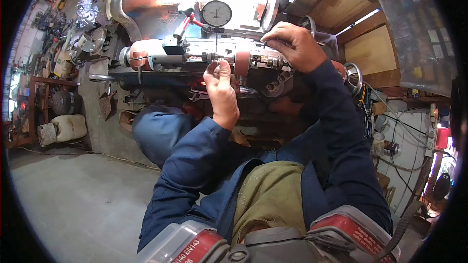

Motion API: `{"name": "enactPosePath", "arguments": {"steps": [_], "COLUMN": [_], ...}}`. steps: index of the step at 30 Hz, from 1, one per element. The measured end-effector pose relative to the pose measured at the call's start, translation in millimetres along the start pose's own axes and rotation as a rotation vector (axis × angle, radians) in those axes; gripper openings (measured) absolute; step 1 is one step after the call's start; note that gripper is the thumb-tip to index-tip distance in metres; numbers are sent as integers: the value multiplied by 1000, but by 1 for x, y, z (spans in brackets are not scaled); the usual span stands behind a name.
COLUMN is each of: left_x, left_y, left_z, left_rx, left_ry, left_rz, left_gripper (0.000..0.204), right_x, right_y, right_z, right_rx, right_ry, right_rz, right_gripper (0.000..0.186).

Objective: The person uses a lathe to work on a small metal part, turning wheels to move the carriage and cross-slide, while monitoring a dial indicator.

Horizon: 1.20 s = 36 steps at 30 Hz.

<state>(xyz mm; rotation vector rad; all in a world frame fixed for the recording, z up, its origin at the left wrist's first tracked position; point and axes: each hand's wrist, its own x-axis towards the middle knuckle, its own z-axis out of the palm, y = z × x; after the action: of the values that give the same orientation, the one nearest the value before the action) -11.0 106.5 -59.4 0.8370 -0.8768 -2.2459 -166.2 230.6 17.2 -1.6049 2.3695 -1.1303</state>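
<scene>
A round dial indicator (216, 13) stands upright on a red jointed arm (181, 28), which rises from a dark block-shaped base (174, 45). Its thin stem points down at a bright metal shaft (196, 55) running across the machine. Just under that stem, my left hand (222, 90) is closed, thumb and fingertips together against the shaft; whatever they pinch is hidden. Farther right, over a reddish cylindrical part (242, 63), my right hand (297, 46) is closed too. Its fingers pinch a small dark rod (264, 44) at the machine's upper edge.
Handwheels (354, 78) project from the machine's right end and front. A holed metal plate (276, 86) sits below my right hand. A white jug (70, 128) stands on the floor at left. Wooden boards (369, 44) rise at the back right, and cables hang along the right wall.
</scene>
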Motion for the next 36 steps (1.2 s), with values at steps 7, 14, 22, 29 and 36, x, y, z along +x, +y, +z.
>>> {"name": "enactPosePath", "arguments": {"steps": [7,14,22,29,36], "left_x": [18,22,17,23,20], "left_y": [8,4,10,4,5], "left_z": [-16,-17,-11,-19,-13], "left_rx": [19,115,77,70,47], "left_ry": [-283,-241,-239,-258,-221], "left_rz": [-96,-59,-94,-88,-59], "left_gripper": [7,12,12,15,18], "right_x": [6,10,14,13,23], "right_y": [17,22,26,1,0], "right_z": [18,21,25,7,1], "right_rx": [242,222,364,-195,-137], "right_ry": [-115,-156,-228,-82,-172], "right_rz": [264,281,366,94,232], "right_gripper": [16,13,17,28,38]}}
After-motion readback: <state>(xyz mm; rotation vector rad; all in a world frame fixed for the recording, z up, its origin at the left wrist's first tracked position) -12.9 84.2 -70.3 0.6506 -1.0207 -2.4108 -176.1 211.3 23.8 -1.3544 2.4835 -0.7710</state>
